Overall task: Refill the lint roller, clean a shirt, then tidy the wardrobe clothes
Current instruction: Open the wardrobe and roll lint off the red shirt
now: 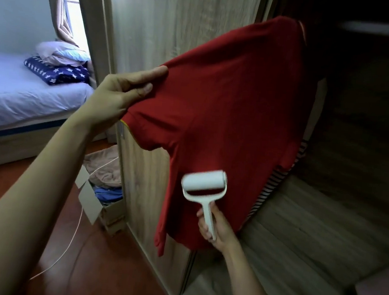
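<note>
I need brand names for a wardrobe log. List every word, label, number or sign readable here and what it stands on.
No readable text anywhere in this view.
On the red short-sleeved shirt: plain fabric, no print or tag showing.
On the white plastic lint roller: motion-blurred, no marking legible.
On the navy folded blanket: white stars only, no letters.
On the open cardboard box: no print visible.

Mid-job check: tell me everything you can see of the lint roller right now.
The lint roller is white and looks plastic: a straight handle widens into a forked frame that carries a white cylindrical roll across its top. It stands handle-down, slightly tilted, and the roll is blurred. The right hand grips the lower handle, fingers curled round it. The roll appears to lie against the lower part of the red shirt, whose fabric shows through the frame's gap.
</note>
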Available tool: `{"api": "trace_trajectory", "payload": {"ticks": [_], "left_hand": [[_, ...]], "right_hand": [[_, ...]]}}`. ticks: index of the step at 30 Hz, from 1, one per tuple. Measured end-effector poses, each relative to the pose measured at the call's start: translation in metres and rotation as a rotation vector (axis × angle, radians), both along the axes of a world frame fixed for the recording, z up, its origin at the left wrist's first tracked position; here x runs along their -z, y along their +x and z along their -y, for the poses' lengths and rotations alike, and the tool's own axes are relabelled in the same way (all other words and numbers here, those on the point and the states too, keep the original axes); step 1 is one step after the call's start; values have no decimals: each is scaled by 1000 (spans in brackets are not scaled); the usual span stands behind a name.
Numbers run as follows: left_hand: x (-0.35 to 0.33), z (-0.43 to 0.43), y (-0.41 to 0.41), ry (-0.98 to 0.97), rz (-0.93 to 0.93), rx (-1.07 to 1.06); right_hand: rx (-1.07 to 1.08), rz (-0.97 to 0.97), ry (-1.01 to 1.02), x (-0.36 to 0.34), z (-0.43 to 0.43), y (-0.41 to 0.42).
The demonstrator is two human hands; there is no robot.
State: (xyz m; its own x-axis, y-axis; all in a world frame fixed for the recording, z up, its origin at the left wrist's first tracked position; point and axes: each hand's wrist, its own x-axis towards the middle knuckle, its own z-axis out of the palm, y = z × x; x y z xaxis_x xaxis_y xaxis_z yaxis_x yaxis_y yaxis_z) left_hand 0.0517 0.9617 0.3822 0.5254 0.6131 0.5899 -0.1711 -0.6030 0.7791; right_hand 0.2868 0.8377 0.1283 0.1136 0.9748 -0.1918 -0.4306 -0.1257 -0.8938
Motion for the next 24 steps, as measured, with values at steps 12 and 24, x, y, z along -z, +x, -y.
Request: {"api": "trace_trajectory", "payload": {"ticks": [12, 24], "left_hand": [[1, -3, 3, -53, 18, 7], [11, -7, 5, -192, 123, 116]], "right_hand": [[-117, -29, 375, -171, -35, -43], [-54, 69, 332, -149, -28, -50]]}}
